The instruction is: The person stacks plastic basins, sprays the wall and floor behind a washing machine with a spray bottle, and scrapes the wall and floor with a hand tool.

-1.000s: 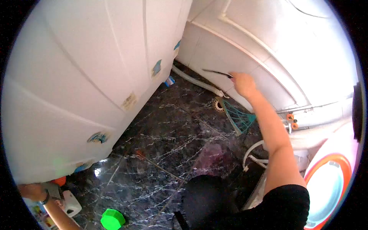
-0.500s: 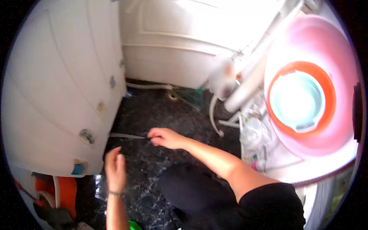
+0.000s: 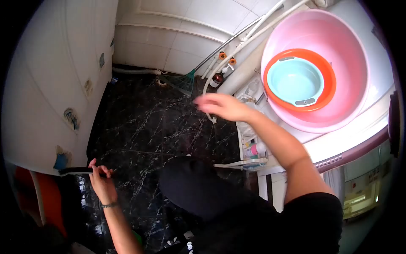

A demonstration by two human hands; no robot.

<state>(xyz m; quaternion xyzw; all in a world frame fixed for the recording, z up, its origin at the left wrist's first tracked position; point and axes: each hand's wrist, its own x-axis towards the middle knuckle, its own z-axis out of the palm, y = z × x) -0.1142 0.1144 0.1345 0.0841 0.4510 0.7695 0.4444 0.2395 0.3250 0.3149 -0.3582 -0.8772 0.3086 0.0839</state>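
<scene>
My left hand (image 3: 102,185), low on the left, has its fingers round the end of a dark strip with a pale edge (image 3: 77,170). The strip runs left from the fingers to the lower corner of the white panel (image 3: 46,106). Over the floor near the centre is my right hand (image 3: 220,106), raised and apart from the strip. Its fingertips are blurred and point left, so whether they are apart or pressed together is unclear.
A pale blue basin (image 3: 295,80) sits in an orange basin (image 3: 329,84) inside a large pink tub (image 3: 342,51) at the right. A green rake (image 3: 186,82), a brown bottle (image 3: 217,79) and a white hose (image 3: 206,86) are near the back wall. Dark marbled floor (image 3: 139,122) lies below.
My right hand has moved up and right, away from the strip it was at. My left hand has shifted down and left and now holds the strip. The view has shifted too.
</scene>
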